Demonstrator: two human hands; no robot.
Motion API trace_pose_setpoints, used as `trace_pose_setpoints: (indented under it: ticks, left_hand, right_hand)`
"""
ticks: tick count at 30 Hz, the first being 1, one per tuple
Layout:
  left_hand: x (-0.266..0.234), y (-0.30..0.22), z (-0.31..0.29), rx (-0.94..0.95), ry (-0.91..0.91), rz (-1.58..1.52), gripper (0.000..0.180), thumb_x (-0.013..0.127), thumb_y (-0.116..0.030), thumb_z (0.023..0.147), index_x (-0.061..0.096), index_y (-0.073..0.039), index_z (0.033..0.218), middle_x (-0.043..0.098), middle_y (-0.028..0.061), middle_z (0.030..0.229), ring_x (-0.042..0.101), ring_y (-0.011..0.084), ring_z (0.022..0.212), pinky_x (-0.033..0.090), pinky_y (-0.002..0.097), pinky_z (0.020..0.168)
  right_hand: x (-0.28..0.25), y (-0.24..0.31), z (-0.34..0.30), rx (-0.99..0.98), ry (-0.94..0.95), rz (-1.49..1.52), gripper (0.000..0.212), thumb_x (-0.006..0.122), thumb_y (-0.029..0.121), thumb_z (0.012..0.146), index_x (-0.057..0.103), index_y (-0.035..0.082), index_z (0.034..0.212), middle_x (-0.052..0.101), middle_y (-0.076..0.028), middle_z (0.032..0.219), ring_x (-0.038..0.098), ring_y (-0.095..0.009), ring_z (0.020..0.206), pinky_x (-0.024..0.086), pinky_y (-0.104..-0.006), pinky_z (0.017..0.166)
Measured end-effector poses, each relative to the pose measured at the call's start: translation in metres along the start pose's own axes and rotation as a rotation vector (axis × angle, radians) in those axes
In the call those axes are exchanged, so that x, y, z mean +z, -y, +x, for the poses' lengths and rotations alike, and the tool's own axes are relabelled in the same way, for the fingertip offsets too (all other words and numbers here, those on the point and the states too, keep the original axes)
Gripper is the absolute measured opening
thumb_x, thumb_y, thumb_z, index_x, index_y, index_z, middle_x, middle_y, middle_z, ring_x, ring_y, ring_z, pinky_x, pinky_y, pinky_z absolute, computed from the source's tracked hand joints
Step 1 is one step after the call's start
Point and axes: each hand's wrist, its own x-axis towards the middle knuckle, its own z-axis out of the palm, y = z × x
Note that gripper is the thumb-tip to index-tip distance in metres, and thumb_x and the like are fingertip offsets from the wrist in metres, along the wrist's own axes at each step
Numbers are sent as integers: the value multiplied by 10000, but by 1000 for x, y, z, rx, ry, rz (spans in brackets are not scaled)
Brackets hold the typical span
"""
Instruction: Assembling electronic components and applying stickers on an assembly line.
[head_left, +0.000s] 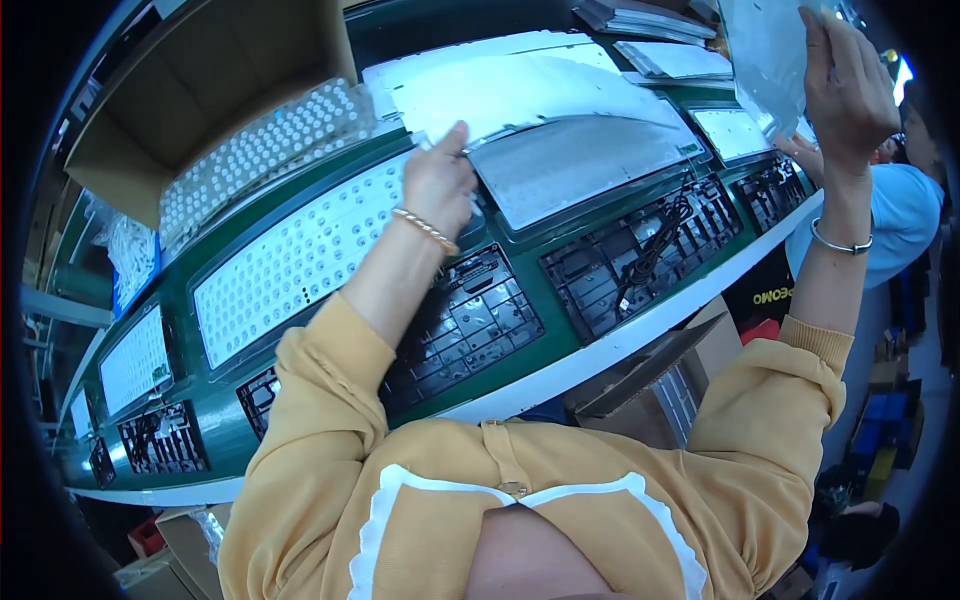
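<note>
My left hand (440, 185), slightly blurred, pinches the near left corner of a thin white sheet (520, 95). The sheet lies tilted over a greyish flat panel (590, 170) in a clear-edged tray, overlapping its far part. Raised at the upper right, my right hand (850, 95) grips the edge of a translucent pale sheet (765, 65), which hangs from its fingers. Left of my left hand is a white panel with rows of round lenses (300, 260). Black ribbed plastic housings (640, 260) lie nearer me, one with a black cable coiled on it.
A green conveyor belt (555, 325) with a white edge crosses the view. At the far left stand an open cardboard box (210, 90) and bundled strips of small white round parts (265, 160). Stacked sheets (675, 60) lie beyond. A person in light blue (895, 220) works at right.
</note>
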Motion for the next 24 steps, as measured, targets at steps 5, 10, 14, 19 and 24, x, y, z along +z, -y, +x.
trace_pose_setpoints:
  ticks: [5, 10, 14, 19, 24]
  left_hand:
    - [13, 24, -18, -43, -137, 427, 217, 612, -198, 870, 561, 11, 894, 461, 3, 560, 318, 82, 415, 239, 237, 370]
    - [-32, -37, -80, -195, 132, 834, 368, 530, -341, 910, 659, 0, 954, 673, 91, 746, 236, 38, 370, 193, 162, 348]
    - [-99, -161, -102, -255, 589, 387, 493, 505, -400, 918, 551, 45, 1126, 669, 166, 988, 306, 17, 363, 229, 133, 309]
    - [-109, -247, -217, 75, 7, 843, 516, 594, -432, 852, 578, 33, 1076, 670, 142, 924, 499, 48, 464, 339, 105, 385]
    - [-230, -340, -265, -35, 357, 1070, 349, 694, -244, 784, 642, 8, 1019, 635, 48, 747, 560, 74, 604, 425, 125, 512]
  right_hand:
    - [-8, 20, -1, -51, -76, 186, 47, 636, 19, 765, 592, 32, 780, 555, -63, 676, 482, -217, 531, 401, -292, 529]
    - [-43, 70, 19, -170, 84, 218, 105, 705, 138, 788, 693, 84, 877, 662, -14, 753, 570, -110, 585, 442, -214, 517]
    - [-128, 169, 112, -335, -142, 558, 57, 655, 98, 801, 667, 79, 854, 637, -39, 790, 552, -134, 633, 439, -240, 607]
    - [-226, 305, 170, -338, -287, 1020, 73, 533, 49, 784, 538, 86, 721, 515, -30, 726, 454, -127, 622, 382, -238, 635]
    - [-279, 387, 210, -401, -140, 1549, 99, 581, 140, 784, 512, 92, 734, 503, -50, 733, 470, -147, 696, 401, -263, 673]
